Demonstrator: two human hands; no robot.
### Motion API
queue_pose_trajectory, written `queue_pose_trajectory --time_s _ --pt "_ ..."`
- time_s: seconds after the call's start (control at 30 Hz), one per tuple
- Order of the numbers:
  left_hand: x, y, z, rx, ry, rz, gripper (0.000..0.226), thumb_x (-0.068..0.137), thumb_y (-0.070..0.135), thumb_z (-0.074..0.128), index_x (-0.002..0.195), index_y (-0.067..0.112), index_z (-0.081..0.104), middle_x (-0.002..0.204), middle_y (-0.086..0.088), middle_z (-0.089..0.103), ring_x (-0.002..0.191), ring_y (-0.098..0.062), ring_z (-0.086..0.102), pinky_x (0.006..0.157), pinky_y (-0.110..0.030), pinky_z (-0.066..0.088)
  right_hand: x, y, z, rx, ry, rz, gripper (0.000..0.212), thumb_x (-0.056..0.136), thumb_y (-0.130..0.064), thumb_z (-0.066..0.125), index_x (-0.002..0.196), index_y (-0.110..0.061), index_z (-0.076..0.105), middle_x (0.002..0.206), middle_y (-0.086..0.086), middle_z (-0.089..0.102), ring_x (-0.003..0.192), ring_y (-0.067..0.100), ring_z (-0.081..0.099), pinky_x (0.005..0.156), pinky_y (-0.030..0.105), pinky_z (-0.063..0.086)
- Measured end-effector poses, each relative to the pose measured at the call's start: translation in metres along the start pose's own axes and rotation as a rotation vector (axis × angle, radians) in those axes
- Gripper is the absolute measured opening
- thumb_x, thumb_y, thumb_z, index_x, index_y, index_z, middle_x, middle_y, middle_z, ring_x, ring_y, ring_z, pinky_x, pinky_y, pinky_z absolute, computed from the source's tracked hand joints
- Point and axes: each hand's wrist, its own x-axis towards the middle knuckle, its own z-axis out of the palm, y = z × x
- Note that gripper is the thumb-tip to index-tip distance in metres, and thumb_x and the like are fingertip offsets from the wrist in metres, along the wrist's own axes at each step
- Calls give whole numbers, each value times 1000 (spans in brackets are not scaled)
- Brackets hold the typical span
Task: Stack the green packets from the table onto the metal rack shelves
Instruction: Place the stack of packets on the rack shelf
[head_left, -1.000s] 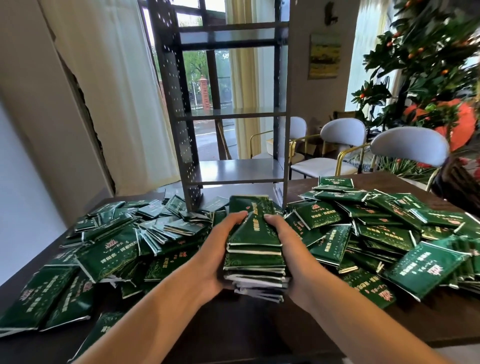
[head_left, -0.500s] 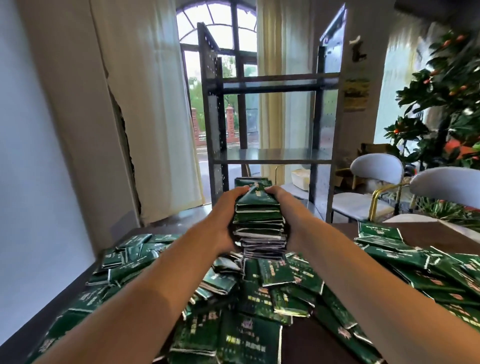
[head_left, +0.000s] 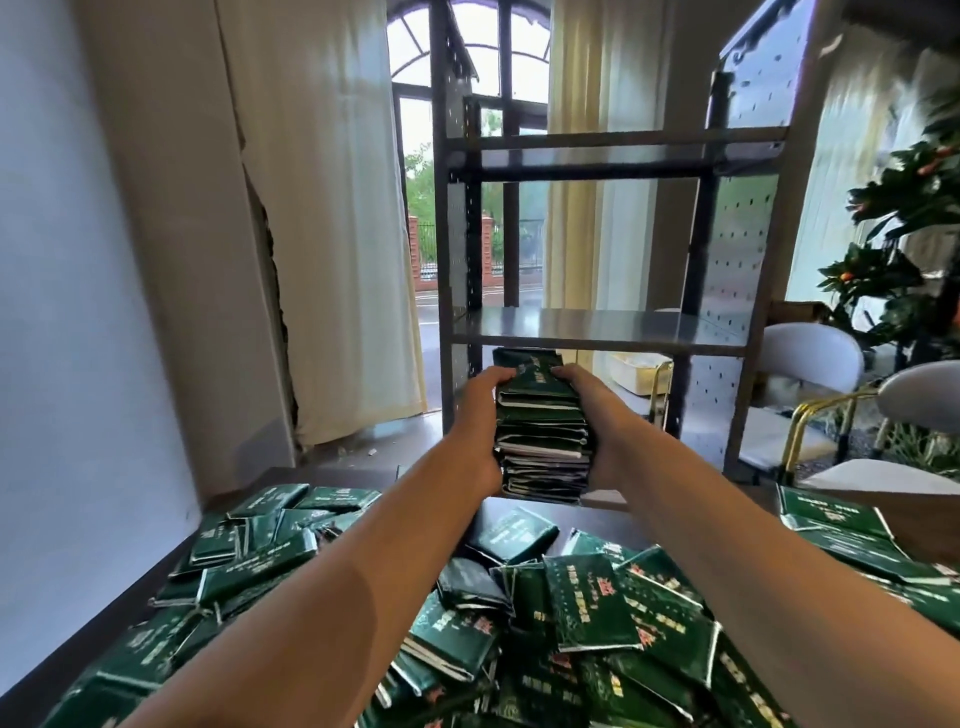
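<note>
A tall stack of green packets (head_left: 540, 431) is held up between both hands in front of the metal rack (head_left: 597, 327). My left hand (head_left: 475, 421) grips the stack's left side, fingers curled over its top. My right hand (head_left: 597, 415) grips the right side the same way. The stack's top sits just below the rack's middle shelf, and its bottom is near the lowest shelf edge (head_left: 605, 503). Loose green packets (head_left: 571, 623) cover the dark table (head_left: 291, 478) under my forearms.
The rack's upper shelf (head_left: 613, 150) stands bare, with perforated side panels. White chairs with gold frames (head_left: 810, 374) stand to the right, next to an orange tree (head_left: 904, 218). Behind the rack are curtains and an arched window. A white wall runs along the left.
Both hands have lifted the stack off the table and carried it forward to the rack. The view has tilted up and moved closer to the shelves.
</note>
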Motion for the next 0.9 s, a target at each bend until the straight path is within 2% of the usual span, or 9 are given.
queue_pose_trajectory --time_s 0.17,0.27,0.37,0.47,0.57,0.63,0.77,0.83,0.9 --pt "24 3 -8 -111 47 -10 37 80 40 62 99 12 74 93 -17 70 85 -36 66 80 -41 53 26 -1 5 -42 -9 58 54 86 -60 56 94 -10 75 93 17 75 83 33 70 86 39 54" --pt "33 4 -9 -176 109 8 46 77 43 61 108 12 74 109 -20 72 92 -38 66 89 -47 53 39 -4 7 -80 -19 78 53 88 -59 55 90 -10 74 91 16 75 84 32 70 88 39 53" --pt "40 0 -8 -234 181 59 58 79 50 56 118 10 74 119 -22 71 97 -40 67 96 -53 51 56 -4 6 -79 -11 87 57 82 -63 60 101 -11 75 103 15 75 98 35 69 104 45 48" --pt "39 -12 -2 -321 251 115 57 84 55 52 112 11 76 105 -20 75 89 -39 71 85 -47 57 63 -6 3 -127 4 80 62 78 -63 63 113 -12 74 108 14 75 102 35 70 103 47 49" --pt "30 -22 4 -365 217 190 53 97 53 42 95 12 75 77 -13 75 65 -30 71 67 -33 56 68 -5 3 -147 36 82 66 72 -64 66 115 -13 72 110 15 75 102 36 71 100 47 50" --pt "25 -28 6 -402 186 229 54 100 54 39 91 14 74 74 -11 75 61 -28 71 66 -33 56 74 -5 2 -159 40 75 69 70 -64 67 118 -14 72 110 15 75 100 35 71 96 47 52" --pt "13 -47 3 -267 315 303 59 93 62 42 127 21 67 121 -8 72 108 -30 69 101 -49 52 63 -7 17 -156 25 26 53 82 -59 62 109 -13 69 106 14 73 88 31 70 72 34 56" --pt "6 -61 -1 -151 377 289 73 86 68 39 145 27 49 143 1 57 127 -24 57 113 -46 40 62 -8 28 -153 55 -32 60 79 -59 65 120 -14 63 131 15 64 107 32 63 92 44 54" --pt "0 -68 -5 -48 434 281 76 81 73 37 142 29 49 141 0 57 126 -25 56 112 -48 40 62 -10 37 -196 62 -129 54 92 -53 57 130 -15 57 145 16 53 121 31 56 109 47 44"
